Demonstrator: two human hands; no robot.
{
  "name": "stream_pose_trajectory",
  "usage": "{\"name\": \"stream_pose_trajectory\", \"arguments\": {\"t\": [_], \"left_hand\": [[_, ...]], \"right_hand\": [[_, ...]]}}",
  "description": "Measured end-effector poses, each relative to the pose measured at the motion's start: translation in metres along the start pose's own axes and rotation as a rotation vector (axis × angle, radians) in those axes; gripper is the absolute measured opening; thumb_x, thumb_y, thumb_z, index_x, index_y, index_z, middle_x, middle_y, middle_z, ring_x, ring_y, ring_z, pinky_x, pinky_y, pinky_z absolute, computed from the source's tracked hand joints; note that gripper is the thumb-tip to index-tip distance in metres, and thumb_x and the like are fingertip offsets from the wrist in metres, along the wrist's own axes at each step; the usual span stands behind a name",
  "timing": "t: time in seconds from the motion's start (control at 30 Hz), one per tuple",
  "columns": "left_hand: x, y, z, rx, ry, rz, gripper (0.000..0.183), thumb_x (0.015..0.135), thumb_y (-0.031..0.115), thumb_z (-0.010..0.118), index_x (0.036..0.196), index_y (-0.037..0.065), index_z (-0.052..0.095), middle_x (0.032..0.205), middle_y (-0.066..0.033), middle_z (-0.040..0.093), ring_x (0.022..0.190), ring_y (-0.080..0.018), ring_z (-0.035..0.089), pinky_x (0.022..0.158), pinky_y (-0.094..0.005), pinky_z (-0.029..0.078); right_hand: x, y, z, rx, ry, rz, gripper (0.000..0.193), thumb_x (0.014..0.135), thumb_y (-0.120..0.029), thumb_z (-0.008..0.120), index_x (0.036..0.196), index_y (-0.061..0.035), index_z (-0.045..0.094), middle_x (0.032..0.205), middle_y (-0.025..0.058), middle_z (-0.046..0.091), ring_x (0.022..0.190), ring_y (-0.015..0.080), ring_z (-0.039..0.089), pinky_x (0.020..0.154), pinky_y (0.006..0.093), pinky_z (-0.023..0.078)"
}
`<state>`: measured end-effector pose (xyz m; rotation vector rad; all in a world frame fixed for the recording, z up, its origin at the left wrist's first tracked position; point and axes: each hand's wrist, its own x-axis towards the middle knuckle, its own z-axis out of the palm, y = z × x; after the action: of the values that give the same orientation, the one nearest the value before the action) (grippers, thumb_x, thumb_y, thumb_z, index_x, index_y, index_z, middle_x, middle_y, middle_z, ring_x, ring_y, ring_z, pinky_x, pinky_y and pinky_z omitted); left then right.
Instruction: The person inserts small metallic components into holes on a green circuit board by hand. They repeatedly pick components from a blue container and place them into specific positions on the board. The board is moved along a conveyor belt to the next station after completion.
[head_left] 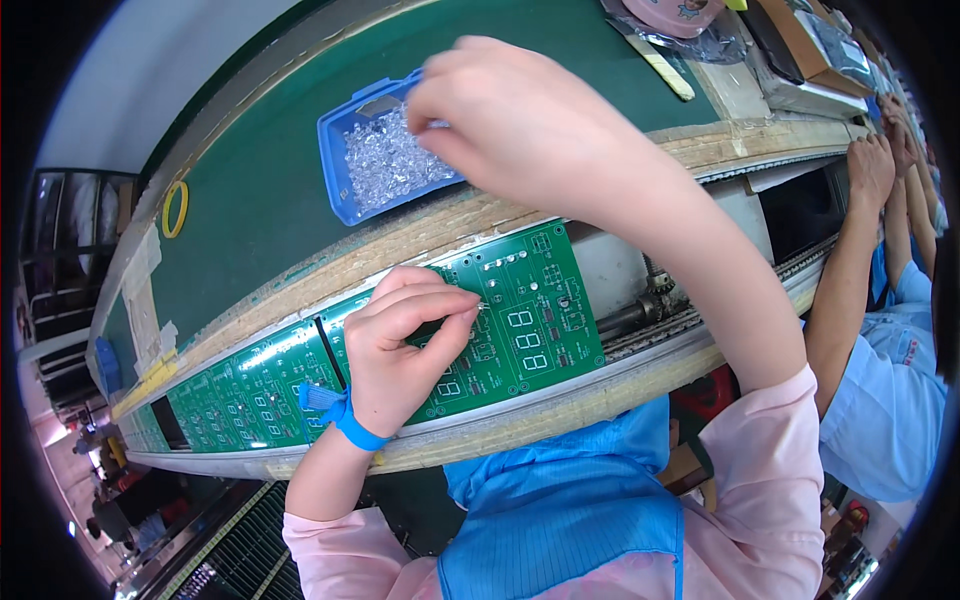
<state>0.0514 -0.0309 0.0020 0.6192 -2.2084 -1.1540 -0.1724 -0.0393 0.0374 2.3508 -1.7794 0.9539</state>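
Note:
My left hand (pixel 405 335), with a blue wrist strap (pixel 350 420), is closed in a pinch just over a green circuit board (pixel 570 340). Thin pale bits show at its fingertips, too small to name. Several small whitish parts stand on the board near its far edge. My right hand (pixel 490 110) hangs over the right side of a blue bin (pixel 345 208) heaped with small clear LED-like parts (pixel 385 165). Its fingers are curled and smeared by motion, so I cannot see whether anything is in them.
More green boards (pixel 240 400) line the rail to the left. A chain conveyor (pixel 640 340) runs right of the board. A yellow ring (pixel 175 210) lies on the green bench. At the right, another person's arms (pixel 850 250) reach to the line, near cardboard boxes (pixel 810 50).

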Motion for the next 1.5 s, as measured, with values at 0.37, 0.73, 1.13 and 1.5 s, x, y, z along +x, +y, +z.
{"name": "stream_pose_trajectory", "arguments": {"t": [0.37,0.73,1.13,1.5], "left_hand": [[0.000,0.004,0.012,0.225,-0.005,0.020,0.014,0.072,-0.004,0.077,0.083,0.002,0.074,0.079,-0.0086,0.071,0.079,-0.0218,0.065,0.067,-0.0314,0.053],[-0.002,0.009,0.016,0.307,-0.031,0.034,0.014,0.072,-0.004,0.076,0.084,0.002,0.073,0.081,-0.0084,0.071,0.083,-0.0248,0.064,0.071,-0.0336,0.053],[0.001,0.011,0.015,0.337,-0.073,0.067,0.015,0.072,-0.006,0.076,0.084,0.002,0.072,0.081,-0.0080,0.070,0.081,-0.0225,0.063,0.071,-0.0316,0.051],[0.004,0.014,0.017,0.376,-0.089,0.088,0.015,0.072,-0.006,0.076,0.084,0.002,0.071,0.079,-0.0081,0.069,0.080,-0.0225,0.063,0.069,-0.0317,0.051]], "right_hand": [[0.017,-0.016,0.038,-0.280,-0.027,0.020,0.003,0.070,-0.008,0.070,0.072,-0.0075,0.072,0.071,0.0083,0.069,0.085,0.0244,0.063,0.068,0.0358,0.047],[0.001,-0.030,0.001,-0.035,0.057,0.045,0.015,0.071,-0.002,0.067,0.085,0.0007,0.067,0.080,0.0144,0.068,0.083,0.0332,0.067,0.072,0.0422,0.053],[-0.087,-0.029,-0.030,0.489,-0.087,0.249,0.010,0.090,-0.003,0.060,0.097,0.0011,0.066,0.091,0.0143,0.062,0.086,0.0336,0.062,0.075,0.0401,0.050],[-0.103,-0.028,-0.015,0.576,-0.042,0.319,0.010,0.091,-0.004,0.059,0.097,-0.0002,0.067,0.090,0.0130,0.063,0.085,0.0309,0.063,0.075,0.0384,0.050]]}}
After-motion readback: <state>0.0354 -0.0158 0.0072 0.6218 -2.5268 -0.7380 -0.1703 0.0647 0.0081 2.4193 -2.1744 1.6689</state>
